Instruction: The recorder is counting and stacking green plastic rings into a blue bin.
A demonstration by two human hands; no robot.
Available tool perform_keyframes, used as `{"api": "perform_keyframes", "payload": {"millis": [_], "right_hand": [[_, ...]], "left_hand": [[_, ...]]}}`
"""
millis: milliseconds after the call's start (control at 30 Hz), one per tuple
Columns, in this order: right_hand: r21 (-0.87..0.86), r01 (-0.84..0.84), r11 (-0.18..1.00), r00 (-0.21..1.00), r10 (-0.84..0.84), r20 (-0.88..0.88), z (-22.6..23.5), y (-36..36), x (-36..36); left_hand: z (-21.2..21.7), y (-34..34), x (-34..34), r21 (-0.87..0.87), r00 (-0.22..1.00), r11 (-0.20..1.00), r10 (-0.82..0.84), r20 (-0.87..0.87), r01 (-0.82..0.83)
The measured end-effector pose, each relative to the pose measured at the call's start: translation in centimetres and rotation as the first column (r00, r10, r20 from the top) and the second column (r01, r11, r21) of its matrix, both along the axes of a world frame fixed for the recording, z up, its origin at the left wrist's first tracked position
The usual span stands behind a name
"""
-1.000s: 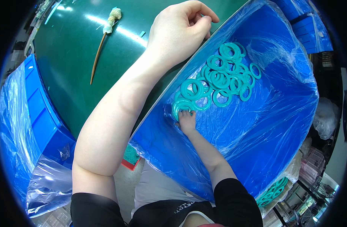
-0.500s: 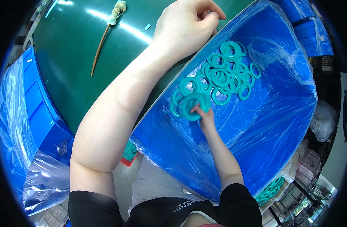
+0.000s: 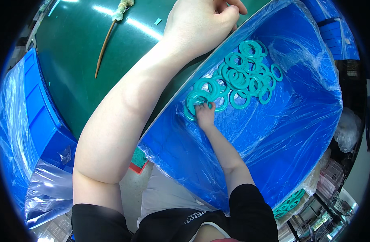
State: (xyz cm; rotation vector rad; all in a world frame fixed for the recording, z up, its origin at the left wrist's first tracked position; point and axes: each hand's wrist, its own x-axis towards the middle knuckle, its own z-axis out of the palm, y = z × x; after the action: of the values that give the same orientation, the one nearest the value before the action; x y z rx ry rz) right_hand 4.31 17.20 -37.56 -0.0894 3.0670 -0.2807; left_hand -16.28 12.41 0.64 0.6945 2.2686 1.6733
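Several teal rings [image 3: 238, 78] lie in a loose, overlapping pile in a big blue bin [image 3: 273, 125] lined with clear plastic film. At the near left end of this pile, my right hand [image 3: 205, 114] has its fingers curled over the lower edge of a teal ring [image 3: 191, 96]; its fingertips are partly hidden. My left hand [image 3: 205, 22] rests at the green table's edge beside the bin's rim, fingers loosely curled in. Nothing shows in it, and the upper frame edge cuts part of it off.
On the green table [image 3: 72, 92] lie a wooden stick [image 3: 105, 46] with a pale wrapped head and a small teal scrap [image 3: 158, 21]. Another film-covered blue bin [image 3: 43, 109] stands at left. More teal rings [image 3: 289, 205] sit at lower right, near a rack.
My right hand has moved left and slightly up with the teal ring, bringing it down onto the near left end of the pile. My left hand has barely shifted.
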Motion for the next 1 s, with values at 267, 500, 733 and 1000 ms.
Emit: {"api": "perform_keyframes", "payload": {"millis": [267, 500, 733, 1000], "right_hand": [[0.077, 0.05, 0.996, 0.974, -0.032, -0.223, 2.6, 3.0, -2.9], [-0.298, 0.142, 0.944, 0.989, -0.121, 0.087, 6.5, 3.7, -4.3], [-0.067, 0.083, 0.994, 0.959, -0.098, -0.264, 7.6, 7.3, -5.9], [0.171, -0.04, 0.984, 0.999, 0.041, -0.001, 1.2, 6.7, -6.2]], "left_hand": [[0.7, 0.1, 0.3, -0.035, 1.0, 0.999, 0.02, 0.02, -0.019], [0.3, -0.7, 0.5, 0.028, 0.999, 1.0, -0.01, -0.038, 0.011], [1.8, -0.1, 0.7, -0.064, 0.999, 0.998, 0.027, 0.022, -0.026], [1.9, -0.2, 0.7, -0.07, 0.998, 0.997, 0.031, 0.046, -0.027]]}}
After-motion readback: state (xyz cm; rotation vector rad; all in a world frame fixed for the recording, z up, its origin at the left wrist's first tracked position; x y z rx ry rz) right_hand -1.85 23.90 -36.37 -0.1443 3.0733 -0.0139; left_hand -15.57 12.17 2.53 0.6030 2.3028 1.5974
